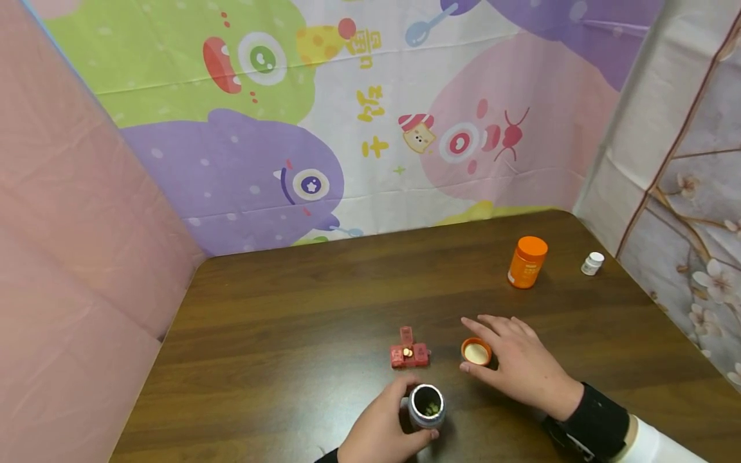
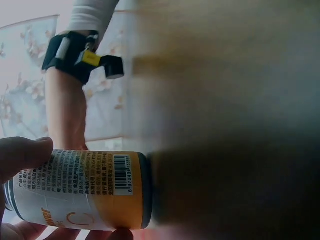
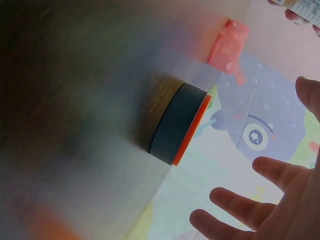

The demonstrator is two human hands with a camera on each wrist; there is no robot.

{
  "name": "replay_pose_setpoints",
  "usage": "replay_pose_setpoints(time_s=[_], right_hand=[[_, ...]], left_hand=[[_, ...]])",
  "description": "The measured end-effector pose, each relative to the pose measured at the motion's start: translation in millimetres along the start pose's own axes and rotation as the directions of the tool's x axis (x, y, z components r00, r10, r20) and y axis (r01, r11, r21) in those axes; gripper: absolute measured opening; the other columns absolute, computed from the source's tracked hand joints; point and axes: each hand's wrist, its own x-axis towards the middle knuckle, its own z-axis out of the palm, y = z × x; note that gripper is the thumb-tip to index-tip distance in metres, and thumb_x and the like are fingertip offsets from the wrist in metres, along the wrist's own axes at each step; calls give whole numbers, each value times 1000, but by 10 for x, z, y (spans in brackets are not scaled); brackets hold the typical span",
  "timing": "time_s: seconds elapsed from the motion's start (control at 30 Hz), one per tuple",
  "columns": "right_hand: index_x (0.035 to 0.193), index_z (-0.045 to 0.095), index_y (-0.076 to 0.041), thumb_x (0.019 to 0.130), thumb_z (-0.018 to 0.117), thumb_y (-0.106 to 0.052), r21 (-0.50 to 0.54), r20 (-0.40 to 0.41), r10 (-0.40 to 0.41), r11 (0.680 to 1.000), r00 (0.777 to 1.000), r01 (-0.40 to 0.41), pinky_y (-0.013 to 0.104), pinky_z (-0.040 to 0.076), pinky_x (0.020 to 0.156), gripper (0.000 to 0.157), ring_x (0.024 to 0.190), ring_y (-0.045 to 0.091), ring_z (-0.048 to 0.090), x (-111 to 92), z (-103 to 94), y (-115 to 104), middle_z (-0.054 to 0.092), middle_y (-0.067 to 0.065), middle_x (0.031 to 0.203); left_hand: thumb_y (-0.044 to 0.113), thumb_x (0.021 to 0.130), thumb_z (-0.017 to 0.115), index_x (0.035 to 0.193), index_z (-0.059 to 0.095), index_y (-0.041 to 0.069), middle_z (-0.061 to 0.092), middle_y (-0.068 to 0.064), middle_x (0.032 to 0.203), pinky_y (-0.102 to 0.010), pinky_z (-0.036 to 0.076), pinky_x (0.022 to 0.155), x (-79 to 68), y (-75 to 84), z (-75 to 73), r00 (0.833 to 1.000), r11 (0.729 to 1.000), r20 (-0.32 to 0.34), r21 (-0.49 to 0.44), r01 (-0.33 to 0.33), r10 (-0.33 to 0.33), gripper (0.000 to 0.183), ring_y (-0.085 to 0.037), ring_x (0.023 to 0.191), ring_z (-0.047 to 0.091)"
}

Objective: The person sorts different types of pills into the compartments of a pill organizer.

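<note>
My left hand (image 1: 379, 426) grips an uncapped bottle (image 2: 85, 192) with a white and orange printed label, thumb on one side and fingers on the other. Through its mouth, small greenish pieces show inside. My right hand (image 1: 518, 361) is held with its fingers spread around the bottle's lid (image 1: 476, 353). That lid lies with its pale liner up; it is dark outside with an orange rim. In the right wrist view a gap separates the spread fingers from the lid (image 3: 181, 125). Just beyond the bottle sits a red pill box (image 1: 420, 354), one flap raised, with pale tablets in that compartment.
An orange jar (image 1: 527, 263) stands at the back right of the brown wooden table (image 1: 278, 321). Farther right is a small white bottle (image 1: 592, 263). A printed cloth (image 1: 370, 193) hangs along the table's back edge, with more fabric at both sides.
</note>
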Motion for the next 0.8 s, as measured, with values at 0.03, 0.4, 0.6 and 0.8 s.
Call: replay_pose_setpoints(time_s=[0.03,0.4,0.6,0.8], right_hand=[[142,49,-22,81,60,-69,0,2,3,1000,1000,-3,63,29,101,78,117,32,46,2,2,2,54,13,132],[138,53,-18,79,67,-62,-20,1,-10,1000,1000,10,62,31,100,75,113,34,48,55,57,51,57,14,127],[129,61,-15,77,69,-61,-54,42,-16,998,999,18,53,41,89,70,97,26,54,100,103,56,62,7,108],[124,64,-16,78,68,-62,-97,124,4,995,992,9,44,44,74,65,84,19,53,152,122,59,60,0,96]], left_hand=[[26,75,82,128,51,15,60,3,117,-38,51,87,0,-9,13,1000,1000,6,-3,1,-1,62,-13,106,57],[30,79,80,129,49,19,59,-2,119,-39,51,90,2,-50,42,999,999,34,-54,7,-5,60,-13,107,56],[27,79,80,129,50,18,59,-3,120,-36,51,90,-6,-51,50,999,997,34,-75,2,0,60,-12,107,56],[28,78,81,129,50,18,59,0,119,-36,51,90,-16,-53,56,1000,998,26,-67,5,-4,60,-11,106,56]])
